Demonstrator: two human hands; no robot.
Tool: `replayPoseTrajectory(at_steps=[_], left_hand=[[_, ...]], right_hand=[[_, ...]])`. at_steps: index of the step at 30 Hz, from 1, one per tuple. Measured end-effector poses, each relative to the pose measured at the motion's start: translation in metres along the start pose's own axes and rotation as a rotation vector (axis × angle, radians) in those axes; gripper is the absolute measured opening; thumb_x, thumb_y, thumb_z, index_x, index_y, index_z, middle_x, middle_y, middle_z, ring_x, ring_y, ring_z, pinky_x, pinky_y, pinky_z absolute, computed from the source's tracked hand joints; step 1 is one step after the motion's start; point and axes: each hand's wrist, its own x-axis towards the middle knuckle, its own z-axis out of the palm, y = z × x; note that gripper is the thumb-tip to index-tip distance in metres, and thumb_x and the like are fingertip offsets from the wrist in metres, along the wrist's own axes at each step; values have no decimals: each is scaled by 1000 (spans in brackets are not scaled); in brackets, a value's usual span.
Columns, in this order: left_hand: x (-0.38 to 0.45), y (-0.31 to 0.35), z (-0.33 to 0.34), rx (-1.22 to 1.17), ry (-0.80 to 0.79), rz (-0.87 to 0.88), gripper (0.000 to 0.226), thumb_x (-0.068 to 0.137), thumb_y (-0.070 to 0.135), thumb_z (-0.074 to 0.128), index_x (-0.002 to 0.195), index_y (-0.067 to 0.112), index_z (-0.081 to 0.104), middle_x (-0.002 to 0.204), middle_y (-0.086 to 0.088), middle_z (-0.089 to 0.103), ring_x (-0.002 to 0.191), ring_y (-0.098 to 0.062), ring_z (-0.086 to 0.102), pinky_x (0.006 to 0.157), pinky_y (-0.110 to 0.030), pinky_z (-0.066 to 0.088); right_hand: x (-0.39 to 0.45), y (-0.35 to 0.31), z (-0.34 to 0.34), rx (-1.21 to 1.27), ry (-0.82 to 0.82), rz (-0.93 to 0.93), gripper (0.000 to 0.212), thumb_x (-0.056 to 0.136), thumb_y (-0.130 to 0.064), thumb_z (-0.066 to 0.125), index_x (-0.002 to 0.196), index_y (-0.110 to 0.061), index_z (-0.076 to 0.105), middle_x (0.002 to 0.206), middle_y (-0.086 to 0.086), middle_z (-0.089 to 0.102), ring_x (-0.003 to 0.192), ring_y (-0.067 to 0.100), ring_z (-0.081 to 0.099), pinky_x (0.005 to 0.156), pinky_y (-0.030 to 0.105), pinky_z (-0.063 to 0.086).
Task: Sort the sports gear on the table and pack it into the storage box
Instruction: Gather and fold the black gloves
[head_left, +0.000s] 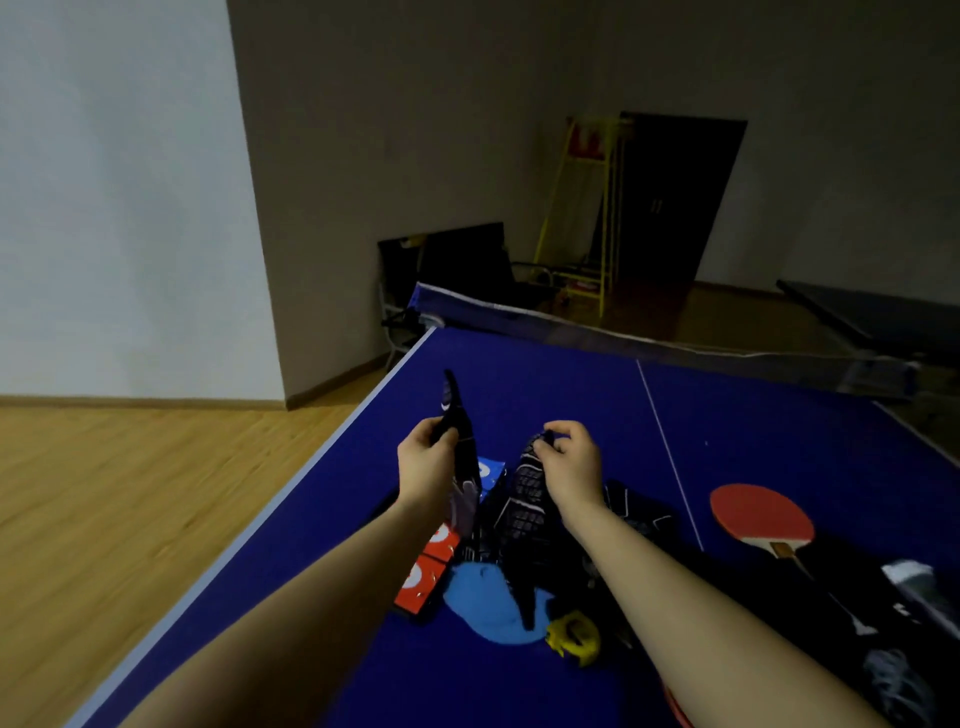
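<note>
A blue table-tennis table with white lines (545, 395) is seen from above, its dark net with a white top band (571, 325) stretched across at 12 o'clock. Two bare forearms are extended over the gear pile. A long dark glove-like piece with pale markings (460, 431) is gripped by the left hand (423, 457), fingers and thumb curled round its middle, so that one end is pointed up toward 12 o'clock and the other is hung down past the wrist. A second dark glove with a grid-patterned back (524, 499) is pinched at its top edge by the right hand (571, 457), fingertips bunched on the fabric; the glove is held off the table, and its lower end is trailed down toward 6 o'clock, over a light blue rounded cloth item (483, 597). Red and blue boxes with white round marks (428, 566) are lain at 9 o'clock of that cloth, and a small yellow and black object (574, 636) at its 4 o'clock. A red-faced paddle with a wooden handle (761, 517) is rested at 3 o'clock of the hands, well apart. More dark fabric (639, 512) is piled beneath the right forearm. Whether a storage box is in view cannot be told.
</note>
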Motion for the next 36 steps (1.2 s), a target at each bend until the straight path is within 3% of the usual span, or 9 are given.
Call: replayPoseTrajectory(at_steps=[6, 8, 13, 16, 20, 23, 28, 33, 36], left_hand=[[-3, 23, 17, 50, -101, 71, 15, 96, 5, 51, 106, 6, 62, 84, -8, 62, 75, -20, 56, 64, -27, 46], [-11, 23, 21, 69, -149, 81, 14, 96, 7, 51, 103, 10, 63, 90, -9, 65, 81, -21, 59, 73, -32, 50], [-24, 9, 29, 78, -290, -11, 15, 98, 18, 50, 100, 18, 65, 102, -15, 70, 93, -29, 67, 87, -43, 53], [-25, 4, 30, 26, -332, -76, 20, 95, 28, 54, 108, 16, 64, 103, -14, 70, 95, -28, 68, 86, -41, 55], [-24, -3, 27, -16, -400, -116, 31, 85, 27, 69, 112, 13, 59, 102, -11, 70, 92, -25, 70, 79, -35, 58], [-18, -8, 26, 112, -296, -67, 16, 91, 11, 60, 106, 17, 58, 94, -6, 68, 79, -16, 70, 67, -26, 57], [9, -29, 10, 171, -32, -118, 23, 96, 4, 42, 87, 17, 59, 93, -17, 66, 90, -36, 64, 83, -44, 52], [37, -56, -8, 182, 145, -199, 33, 89, -3, 41, 117, -3, 58, 105, -24, 65, 95, -38, 63, 81, -44, 51], [51, -72, -14, 268, 215, -225, 37, 89, -3, 37, 122, -3, 54, 99, -18, 61, 81, -29, 58, 66, -34, 43]], right_hand=[[17, -23, -9, 78, 154, 48, 20, 91, -6, 57, 112, -7, 56, 109, 14, 62, 86, 21, 56, 61, 25, 43], [18, -28, -9, 131, 168, 81, 22, 92, -5, 56, 114, -6, 56, 111, 14, 61, 88, 21, 56, 57, 23, 42], [18, -25, 3, 245, 189, 257, 25, 93, -5, 53, 118, -5, 56, 118, 15, 59, 100, 29, 59, 79, 36, 50], [13, -22, 9, 346, 226, 334, 27, 92, 1, 47, 118, -1, 56, 113, 17, 59, 100, 33, 59, 78, 38, 49], [7, -25, 9, 415, 177, 367, 27, 89, 11, 41, 69, -4, 51, 71, 12, 54, 61, 23, 52, 64, 37, 47], [8, -26, 11, 511, 116, 408, 25, 90, 12, 39, 73, -2, 48, 73, 17, 54, 62, 26, 54, 64, 38, 49], [16, -2, 13, 194, -78, 309, 10, 97, -6, 39, 100, -6, 49, 81, 12, 57, 59, 22, 59, 52, 28, 50], [25, 29, 17, -58, -141, 298, 17, 93, -2, 38, 96, -11, 52, 80, 8, 58, 58, 17, 54, 51, 25, 44], [31, 57, 21, -187, -221, 293, 20, 90, 2, 39, 89, -12, 53, 84, 9, 59, 60, 16, 54, 52, 24, 44]])
